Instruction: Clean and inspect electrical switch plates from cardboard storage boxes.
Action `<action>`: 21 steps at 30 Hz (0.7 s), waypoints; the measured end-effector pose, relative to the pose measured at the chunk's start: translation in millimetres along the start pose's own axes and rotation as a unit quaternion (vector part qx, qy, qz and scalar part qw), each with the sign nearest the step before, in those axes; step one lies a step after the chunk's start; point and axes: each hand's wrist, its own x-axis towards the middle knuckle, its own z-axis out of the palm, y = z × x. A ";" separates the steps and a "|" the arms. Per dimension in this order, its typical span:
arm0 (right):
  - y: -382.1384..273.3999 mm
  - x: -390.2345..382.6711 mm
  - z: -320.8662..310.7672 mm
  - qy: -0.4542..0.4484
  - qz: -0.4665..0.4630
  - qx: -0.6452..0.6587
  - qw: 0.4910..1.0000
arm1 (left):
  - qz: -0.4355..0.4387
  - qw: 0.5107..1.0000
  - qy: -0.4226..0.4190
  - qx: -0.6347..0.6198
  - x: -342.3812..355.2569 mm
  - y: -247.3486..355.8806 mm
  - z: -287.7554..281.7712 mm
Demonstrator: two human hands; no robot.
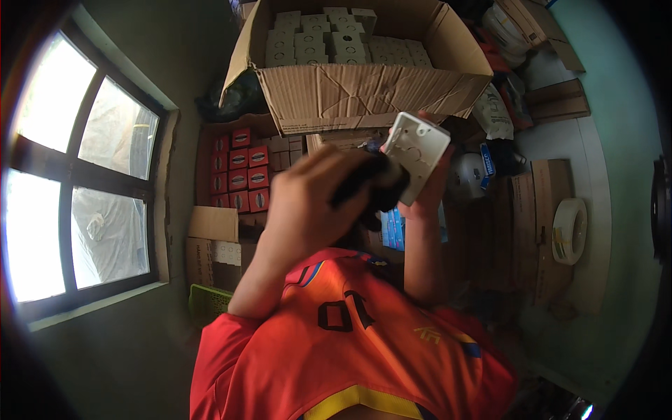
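Observation:
In front of my chest, my right hand (428,190) holds up a white plastic electrical back box (418,148), its hollow side partly turned towards me. Its fingers wrap behind the box and are partly hidden. My left hand (315,192) is closed around a black, soft-looking thing (383,183), blurred, that looks like a cloth. This black thing meets or overlaps the lower left edge of the white box. Beyond my hands, a large open cardboard carton (364,94) contains stacked boxes of a similar pale kind (315,43).
Red small cartons (239,180) are stacked left of my hands. Below them sits an opened carton (213,224) of white pieces, by a green basket (208,299). At right are a roll of white tape or cable (569,231) and cardboard (549,178). A window (87,168) fills the left.

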 end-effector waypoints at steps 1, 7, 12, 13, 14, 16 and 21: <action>-4.9 -0.3 0.7 -0.003 -0.021 -0.048 0.999 | -0.025 0.998 0.054 -0.016 0.5 -3.2 -4.8; -7.0 1.4 11.0 -0.096 -0.009 0.037 0.995 | -0.017 0.967 0.252 0.017 15.4 -6.5 13.3; 5.3 4.0 6.0 -0.012 0.046 0.043 0.998 | -0.083 0.987 -0.135 0.042 9.0 13.0 23.7; 6.0 3.6 2.5 -0.016 0.035 0.027 0.999 | -0.049 0.994 -0.100 0.015 5.7 10.9 20.1; 9.0 2.6 -0.1 -0.044 0.059 -0.009 0.997 | -0.033 0.995 -0.089 -0.013 5.4 2.9 14.0; 14.7 -0.2 -5.0 -0.066 0.017 -0.131 0.989 | -0.068 0.994 -0.065 -0.065 -0.3 -13.4 3.9; 21.9 -4.8 -7.8 -0.033 0.013 -0.027 0.999 | -0.178 0.969 0.067 -0.155 -14.3 -38.9 -3.3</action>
